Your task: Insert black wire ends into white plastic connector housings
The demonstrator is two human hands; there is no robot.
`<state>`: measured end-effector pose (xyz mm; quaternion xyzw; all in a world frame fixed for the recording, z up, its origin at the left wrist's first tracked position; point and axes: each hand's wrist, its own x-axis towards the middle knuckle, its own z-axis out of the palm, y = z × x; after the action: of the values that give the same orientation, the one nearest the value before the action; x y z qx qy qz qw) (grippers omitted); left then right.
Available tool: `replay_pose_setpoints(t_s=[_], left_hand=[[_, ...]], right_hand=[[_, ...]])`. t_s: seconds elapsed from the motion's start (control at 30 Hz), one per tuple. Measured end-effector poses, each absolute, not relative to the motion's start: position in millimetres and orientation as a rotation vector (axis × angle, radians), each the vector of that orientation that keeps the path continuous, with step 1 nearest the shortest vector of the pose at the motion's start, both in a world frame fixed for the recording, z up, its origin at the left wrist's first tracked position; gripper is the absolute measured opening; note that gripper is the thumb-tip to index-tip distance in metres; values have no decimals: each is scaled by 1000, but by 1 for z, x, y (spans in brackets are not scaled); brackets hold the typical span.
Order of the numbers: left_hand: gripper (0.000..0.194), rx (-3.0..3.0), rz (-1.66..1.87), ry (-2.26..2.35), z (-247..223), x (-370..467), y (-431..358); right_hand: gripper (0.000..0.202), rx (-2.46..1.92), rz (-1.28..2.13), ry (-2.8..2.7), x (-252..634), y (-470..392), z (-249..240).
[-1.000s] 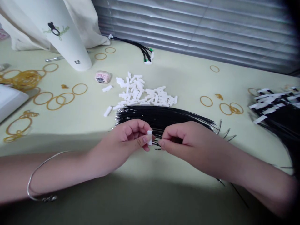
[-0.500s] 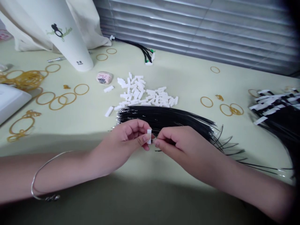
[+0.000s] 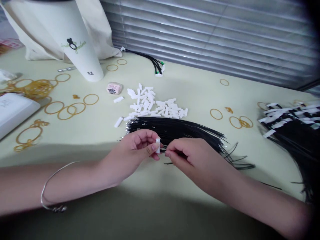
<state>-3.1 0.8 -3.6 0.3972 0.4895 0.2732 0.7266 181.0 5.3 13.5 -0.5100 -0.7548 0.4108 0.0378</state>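
Between thumb and fingers, my left hand (image 3: 136,148) pinches a small white connector housing (image 3: 157,146), held upright. Close on its right side, my right hand (image 3: 188,155) grips a thin black wire (image 3: 162,150) whose end meets the housing; how deep it sits I cannot tell. Just behind both hands lies a thick bundle of black wires (image 3: 172,128) with shiny metal tips at its left end. Beyond the bundle is a loose pile of white housings (image 3: 147,100). My right hand and forearm hide part of the bundle and the rest of the held wire.
Finished-looking wires with white ends (image 3: 280,121) lie at the right. Rubber bands (image 3: 40,86) are scattered on both sides. A white cup (image 3: 87,60), a pink eraser-like block (image 3: 114,88) and a white box (image 3: 15,111) stand left. A short black harness (image 3: 147,56) lies near the blinds (image 3: 200,33).
The view has shifted slightly, so the table things sit a little lower. Both hands keep their grips, and black wire now shows between the housing and my right fingertips.
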Motion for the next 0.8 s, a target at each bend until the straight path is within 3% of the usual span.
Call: replay_pose_setpoints(t_s=[0.17,0.37,0.5,0.67,0.8], left_hand=[[10,901,606,1076,-4,-2,1],[12,825,641,1059,-2,-1,2],[13,780,670,1051,-2,-1,2],[15,778,652,1071,-3,-3,3],[13,771,654,1049,-2,-2,4]], right_hand=[[26,-1515,1157,-2360,175,3,11],[15,-1374,371,-2565,195,-17,33],[29,-1208,355,-2873,193,-28,24],[34,-1276,8,-2938,183,-32,5],[31,-1275,202,-2916,184,-27,9]])
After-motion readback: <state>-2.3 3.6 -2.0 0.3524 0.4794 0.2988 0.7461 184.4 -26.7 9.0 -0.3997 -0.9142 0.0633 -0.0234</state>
